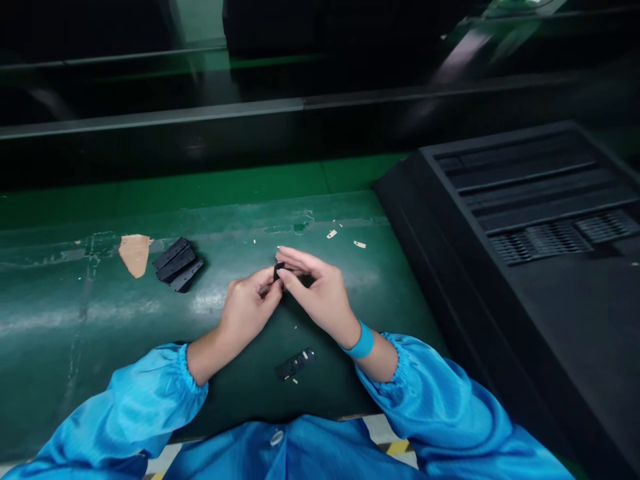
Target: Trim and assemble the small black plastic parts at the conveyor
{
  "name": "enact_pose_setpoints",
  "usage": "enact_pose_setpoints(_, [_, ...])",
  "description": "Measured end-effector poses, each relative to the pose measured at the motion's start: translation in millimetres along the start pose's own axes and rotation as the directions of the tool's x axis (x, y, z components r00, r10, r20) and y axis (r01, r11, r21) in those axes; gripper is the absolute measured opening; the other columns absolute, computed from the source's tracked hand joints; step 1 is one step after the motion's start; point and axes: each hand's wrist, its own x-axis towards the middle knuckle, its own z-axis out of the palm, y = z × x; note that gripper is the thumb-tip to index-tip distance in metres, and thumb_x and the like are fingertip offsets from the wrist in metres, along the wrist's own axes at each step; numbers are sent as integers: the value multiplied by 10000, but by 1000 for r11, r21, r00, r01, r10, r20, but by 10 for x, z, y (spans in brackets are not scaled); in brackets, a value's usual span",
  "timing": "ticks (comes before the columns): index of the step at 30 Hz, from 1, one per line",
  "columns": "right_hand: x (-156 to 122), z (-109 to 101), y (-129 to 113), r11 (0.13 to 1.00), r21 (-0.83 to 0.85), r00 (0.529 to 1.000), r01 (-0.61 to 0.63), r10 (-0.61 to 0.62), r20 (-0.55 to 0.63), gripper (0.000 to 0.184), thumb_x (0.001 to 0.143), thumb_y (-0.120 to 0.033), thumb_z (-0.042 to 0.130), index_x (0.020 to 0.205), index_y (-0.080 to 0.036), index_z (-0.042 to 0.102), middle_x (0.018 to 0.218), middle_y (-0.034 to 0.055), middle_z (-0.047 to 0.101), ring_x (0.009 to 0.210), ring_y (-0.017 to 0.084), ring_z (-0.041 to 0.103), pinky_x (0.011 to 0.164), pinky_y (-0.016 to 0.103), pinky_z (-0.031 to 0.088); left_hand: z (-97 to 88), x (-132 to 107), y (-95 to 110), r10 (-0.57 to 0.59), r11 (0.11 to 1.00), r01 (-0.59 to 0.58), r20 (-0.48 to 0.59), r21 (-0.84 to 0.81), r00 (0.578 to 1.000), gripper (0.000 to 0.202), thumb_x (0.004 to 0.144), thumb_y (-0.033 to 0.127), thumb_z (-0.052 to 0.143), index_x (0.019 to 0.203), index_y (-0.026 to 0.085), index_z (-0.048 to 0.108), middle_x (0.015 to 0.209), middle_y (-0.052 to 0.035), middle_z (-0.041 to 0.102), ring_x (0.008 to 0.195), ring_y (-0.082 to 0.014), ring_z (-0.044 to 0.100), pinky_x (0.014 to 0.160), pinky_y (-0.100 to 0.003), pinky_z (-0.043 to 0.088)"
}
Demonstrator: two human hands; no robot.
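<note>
Over the green mat, a small black plastic piece (279, 268) is pinched between the fingertips of both hands. My left hand (251, 303) grips it from the left, its fingers curled. From the other side my right hand (320, 290) presses on it with thumb and fingers; a blue band circles that wrist. Fingers cover most of the piece. Closer to my body lies a flat black part (296, 364) with light spots on it. To the left rests a small stack of flat black parts (178, 264).
A tan scrap (134, 255) lies left of the stack. Small pale bits (359, 245) are scattered beyond my right hand. On the right stands a large black tray (415, 220) with slotted rows of parts. A dark ledge (300, 127) runs across the back of the green work surface (125, 347).
</note>
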Motion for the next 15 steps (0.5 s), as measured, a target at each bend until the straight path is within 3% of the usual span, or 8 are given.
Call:
enact_pose_setpoints(4, [-13, 22, 6, 1000, -17, 1000, -11, 12, 23, 326, 871, -245, 677, 1184, -254, 769, 1070, 27, 811, 940, 201, 782, 921, 385, 644, -4, -13, 27, 12, 998, -11, -6, 60, 1000, 235, 966, 269, 558, 1052, 206, 767, 783, -10, 759, 653, -166, 701, 856, -326, 601])
enact_pose_setpoints(10, [-21, -1, -35, 999, -42, 999, 18, -17, 28, 302, 903, -242, 658, 1176, -298, 776, 1208, -2, 772, 1090, 218, 751, 1028, 418, 598, 1, -13, 34, 19, 999, -18, -16, 50, 1000, 229, 967, 289, 557, 969, 204, 770, 735, -6, 744, 704, -182, 717, 825, -311, 593])
enact_pose_setpoints(15, [-29, -5, -37, 997, -61, 999, 44, -43, 17, 306, 907, -216, 666, 1177, -307, 776, 1191, -4, 778, 1086, 215, 755, 1010, 398, 611, 1, -15, 51, 44, 994, -41, -25, 101, 999, 238, 967, 286, 551, 903, 192, 760, 688, -5, 719, 720, -186, 720, 735, -271, 562])
